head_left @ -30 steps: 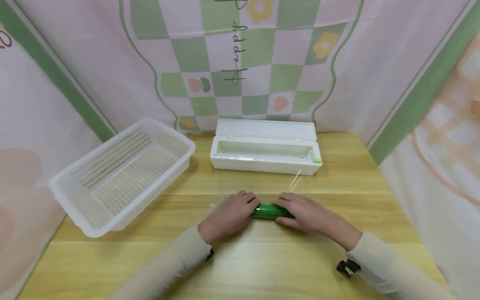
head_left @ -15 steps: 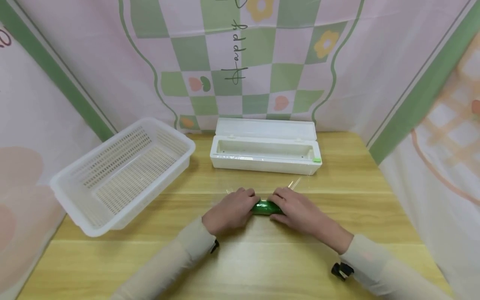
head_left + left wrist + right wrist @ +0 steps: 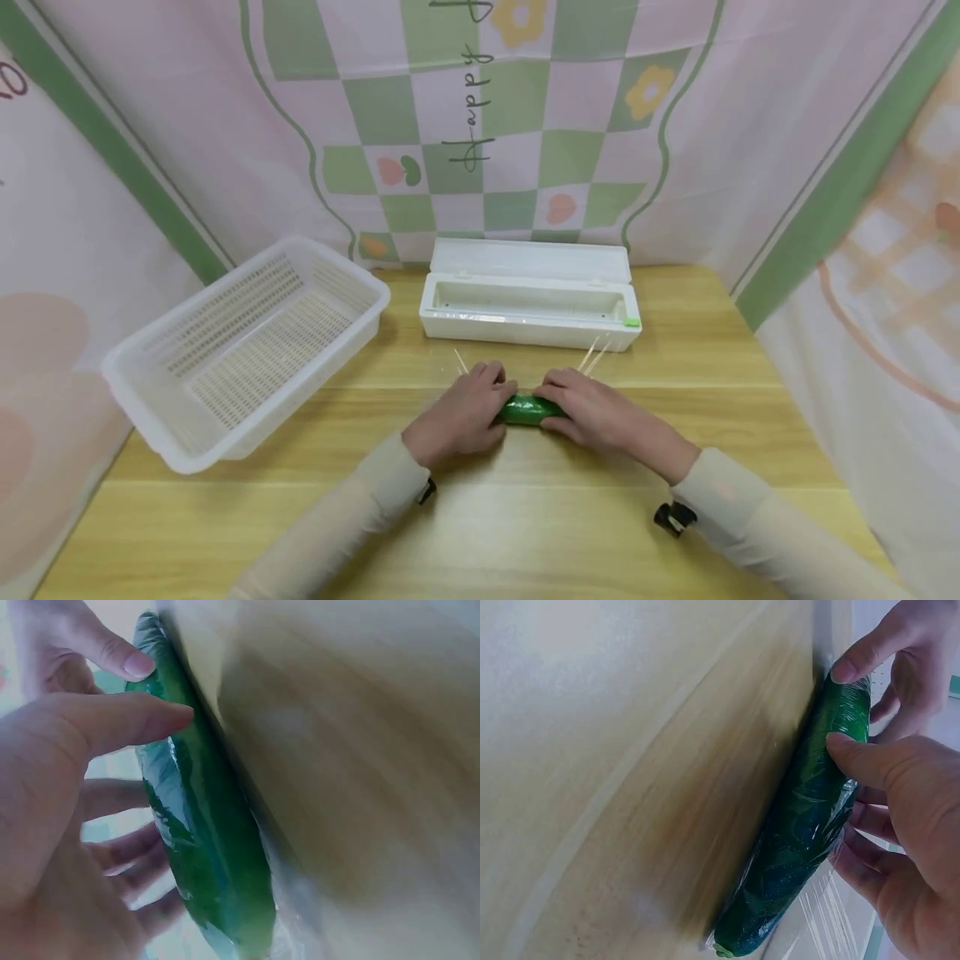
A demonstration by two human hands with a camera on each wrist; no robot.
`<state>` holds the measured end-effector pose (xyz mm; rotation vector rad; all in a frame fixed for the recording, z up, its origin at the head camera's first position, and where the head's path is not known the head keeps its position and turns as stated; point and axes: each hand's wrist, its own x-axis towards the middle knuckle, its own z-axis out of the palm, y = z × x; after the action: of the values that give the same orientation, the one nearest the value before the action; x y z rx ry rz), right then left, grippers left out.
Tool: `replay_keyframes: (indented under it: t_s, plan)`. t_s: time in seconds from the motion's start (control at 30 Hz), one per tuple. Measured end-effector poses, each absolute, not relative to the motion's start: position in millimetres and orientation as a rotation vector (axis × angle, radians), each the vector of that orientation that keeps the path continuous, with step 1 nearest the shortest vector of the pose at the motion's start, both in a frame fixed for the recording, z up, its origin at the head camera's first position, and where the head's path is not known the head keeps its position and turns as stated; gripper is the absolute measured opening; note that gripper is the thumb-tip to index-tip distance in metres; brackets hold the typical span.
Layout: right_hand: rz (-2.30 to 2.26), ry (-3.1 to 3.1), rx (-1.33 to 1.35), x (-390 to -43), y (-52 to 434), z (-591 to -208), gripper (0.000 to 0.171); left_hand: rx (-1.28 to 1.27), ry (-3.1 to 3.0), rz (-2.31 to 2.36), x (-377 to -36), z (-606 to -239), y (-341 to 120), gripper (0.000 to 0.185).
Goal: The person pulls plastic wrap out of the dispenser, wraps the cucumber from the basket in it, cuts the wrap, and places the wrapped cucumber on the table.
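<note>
A green cucumber (image 3: 527,409) lies crosswise on the table, wrapped in shiny clear cling film (image 3: 591,357). My left hand (image 3: 459,418) holds its left part, thumb on the near side and fingers on the far side. My right hand (image 3: 596,415) holds the right part in the same way. In the left wrist view, wrinkled film covers the cucumber (image 3: 214,847), and loose film sticks out past its end. The right wrist view shows the other end of the cucumber (image 3: 795,817) with both thumbs on it. From the head view, only its middle shows between the hands.
Behind the hands stands a long white cling film box (image 3: 528,330) with its lid raised. Some clear film lies on the table between box and cucumber. A white slotted basket (image 3: 255,446) sits at the left. A patterned cloth (image 3: 570,167) hangs behind the wooden table (image 3: 510,533).
Both hands have moved slightly forward along with the cucumber, toward the box. The right hand has come closer to the left, so less of the cucumber shows between them.
</note>
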<state>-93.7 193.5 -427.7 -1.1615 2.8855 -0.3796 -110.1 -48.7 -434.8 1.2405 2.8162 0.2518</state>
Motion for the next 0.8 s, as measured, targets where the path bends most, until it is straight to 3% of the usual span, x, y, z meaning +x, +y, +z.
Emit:
replay_keyframes:
  t_s: [0.33,0.57,0.8]
  plan:
    - [-0.331,2.861,-1.147,-98.6,191.4,-429.6,0.039,1.435,2.945,0.201,-106.3,-437.1,-62.5,0.029]
    - [-0.2,2.945,-1.143,-95.0,188.5,-428.9,0.046,1.388,3.018,0.083,-107.9,-438.2,-55.2,0.019]
    - [-0.182,3.063,-1.108,-89.2,181.1,-435.8,0.057,1.3,2.985,0.099,-109.7,-434.9,-50.8,0.025]
